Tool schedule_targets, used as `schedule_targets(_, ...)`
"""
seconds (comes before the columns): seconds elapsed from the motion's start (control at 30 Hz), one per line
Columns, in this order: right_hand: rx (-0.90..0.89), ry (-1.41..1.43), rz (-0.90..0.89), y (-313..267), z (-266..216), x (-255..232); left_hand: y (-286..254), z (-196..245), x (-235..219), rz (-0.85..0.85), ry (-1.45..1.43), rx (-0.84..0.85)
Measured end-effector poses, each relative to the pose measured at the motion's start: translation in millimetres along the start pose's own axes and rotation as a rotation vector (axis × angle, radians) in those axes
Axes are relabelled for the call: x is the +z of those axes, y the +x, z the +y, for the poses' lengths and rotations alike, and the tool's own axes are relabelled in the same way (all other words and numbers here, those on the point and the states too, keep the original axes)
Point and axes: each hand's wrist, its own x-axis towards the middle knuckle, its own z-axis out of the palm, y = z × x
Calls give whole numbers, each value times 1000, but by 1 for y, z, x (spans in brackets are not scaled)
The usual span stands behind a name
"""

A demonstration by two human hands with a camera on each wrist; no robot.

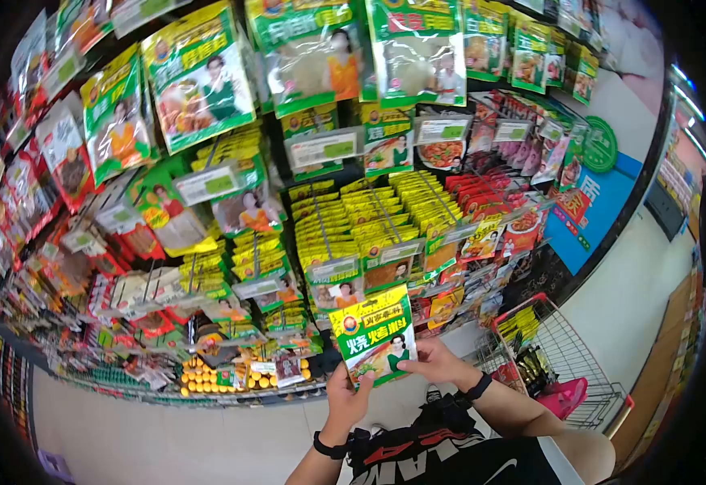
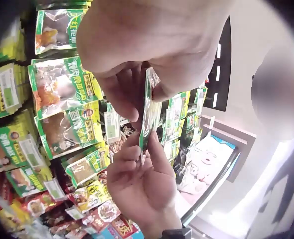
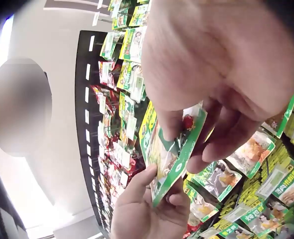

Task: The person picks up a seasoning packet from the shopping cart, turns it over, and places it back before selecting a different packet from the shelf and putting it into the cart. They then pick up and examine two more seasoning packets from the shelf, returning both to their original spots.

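Observation:
Both hands hold a green and yellow seasoning packet (image 1: 379, 338) in front of the person's body, its printed front facing up toward the head camera. The left hand (image 1: 348, 398) pinches its lower left corner, thumb on the front. On the lower right edge, the right hand (image 1: 442, 364) grips with the thumb over the front and the fingers behind. Seen edge-on in the left wrist view, the packet (image 2: 149, 109) is thin and flat between the two hands. The right wrist view shows its green border (image 3: 179, 169) between thumbs and fingers.
Shelves of hanging seasoning packets (image 1: 320, 230) fill the wall ahead, with price tags (image 1: 324, 147) on the hooks. A wire shopping cart (image 1: 603, 384) holding several goods and a pink item (image 1: 564, 398) stands at the right. Pale floor (image 1: 167, 436) lies below the shelves.

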Motion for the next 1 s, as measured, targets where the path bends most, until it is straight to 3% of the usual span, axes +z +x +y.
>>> schedule_targets(0.13, -75, -27, 41, -14, -10, -16, 15, -9, 8, -119, 26, -16)
schedule_targets(0.3, -100, 13, 73, -11, -34, -41, 43, 23, 23, -285, 424, 124)
schedule_targets(0.37, -34, 105, 97, -4, -59, -45, 54, 42, 35, -288, 488, 133)
schedule_targets(0.53, -187, 106, 37, 25, -65, -68, 68, 53, 47, -180, 602, 105)
schedule_targets(0.63, -191, 129, 77, 44, -65, -79, 89, 67, 57, -151, 698, 229)
schedule_targets(0.67, -197, 55, 76, 46, -78, -85, 94, 77, 63, -144, 755, 231)
schedule_targets(0.77, -220, 218, 47, 55, -117, -85, 104, 99, 78, -106, 956, 339)
schedule_targets(0.8, -204, -1, 71, 58, -113, -95, 107, 100, 77, -103, 969, 259)
schedule_targets(0.9, -355, -228, 206, 69, -124, -123, 122, 136, 83, -204, 1069, 234)
schedule_targets(0.93, -328, -196, 248, 73, -130, -132, 126, 138, 81, -215, 1000, 194)
schedule_targets(1.0, -354, -305, 281, 82, -149, -151, 146, 149, 92, -215, 943, 314)
